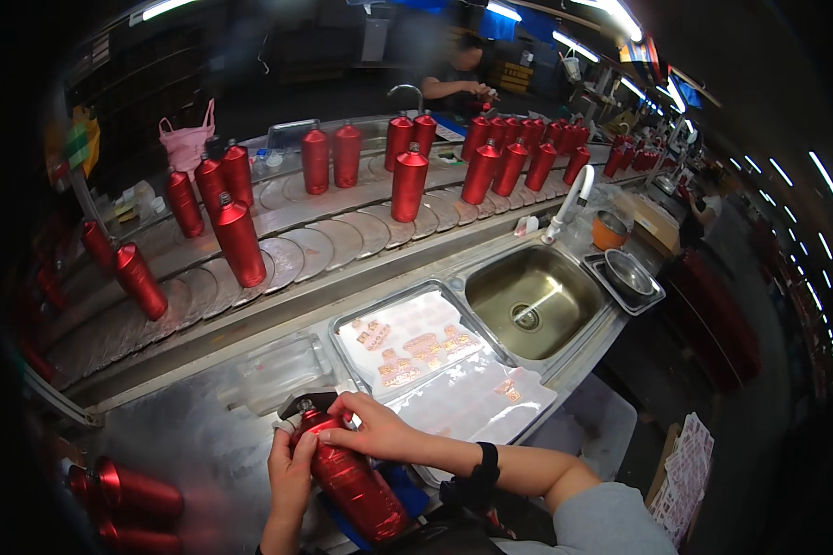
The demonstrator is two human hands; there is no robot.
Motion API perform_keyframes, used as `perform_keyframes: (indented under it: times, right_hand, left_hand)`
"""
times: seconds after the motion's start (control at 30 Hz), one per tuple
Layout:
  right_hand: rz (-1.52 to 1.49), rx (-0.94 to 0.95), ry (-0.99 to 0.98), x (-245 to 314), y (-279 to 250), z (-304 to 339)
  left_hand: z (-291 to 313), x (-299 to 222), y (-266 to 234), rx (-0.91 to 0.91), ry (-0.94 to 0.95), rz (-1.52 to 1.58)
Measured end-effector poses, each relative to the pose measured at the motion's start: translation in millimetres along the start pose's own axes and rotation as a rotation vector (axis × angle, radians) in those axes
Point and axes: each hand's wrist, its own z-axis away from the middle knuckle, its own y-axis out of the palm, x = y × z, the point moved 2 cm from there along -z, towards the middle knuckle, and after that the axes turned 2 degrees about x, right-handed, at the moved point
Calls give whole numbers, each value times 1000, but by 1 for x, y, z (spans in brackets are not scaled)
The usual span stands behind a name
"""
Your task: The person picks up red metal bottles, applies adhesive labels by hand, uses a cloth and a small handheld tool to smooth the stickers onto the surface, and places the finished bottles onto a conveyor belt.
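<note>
A shiny red bottle (354,483) leans toward me at the front of the bench, its narrow neck pointing away. My left hand (292,465) wraps the bottle's shoulder from the left, thumb on its front. From the right, my right hand (378,429) presses thumb and fingertips against the same shoulder, close to the left thumb. Whether a thin piece lies under those fingertips I cannot tell. Beneath the bottle shows some blue material (405,488). Just beyond my hands, a shallow tray (336,335) contains a white sheet (416,319) bearing gold-pink decals; another pale sheet (472,400) overlaps its near side.
A steel sink (537,314) with a white faucet (572,205) lies right of the tray. Beyond the bench runs a conveyor of overlapping plates (310,252) carrying several red bottles (238,242). More bottles (139,488) lie at lower left. Across the conveyor sits another person (453,79).
</note>
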Motion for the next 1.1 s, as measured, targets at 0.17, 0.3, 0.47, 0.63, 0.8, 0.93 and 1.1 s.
perform_keyframes:
  times: [0.17, 0.3, 0.47, 0.63, 0.8, 0.93, 1.1]
  right_hand:
    - [36, 23, 21, 3, -10, 1]
    - [21, -67, -57, 0, -27, 10]
    - [-8, 45, -8, -8, -44, 18]
    - [-24, 45, -5, -4, -58, 31]
    - [-2, -5, -32, -10, -61, 18]
    - [10, 27, -25, -17, -59, 7]
    - [28, 56, -4, -16, -51, -3]
  left_hand:
    - [-5, 5, 4, 17, -29, 114]
    - [-4, -1, 26, 23, -25, 116]
    - [6, -12, 47, 33, -20, -122]
    - [10, -15, 63, 37, -28, -162]
    - [-5, -9, 55, 69, -24, -167]
    - [-16, 5, 43, 49, -45, -109]
    - [-24, -12, 44, 75, -41, -205]
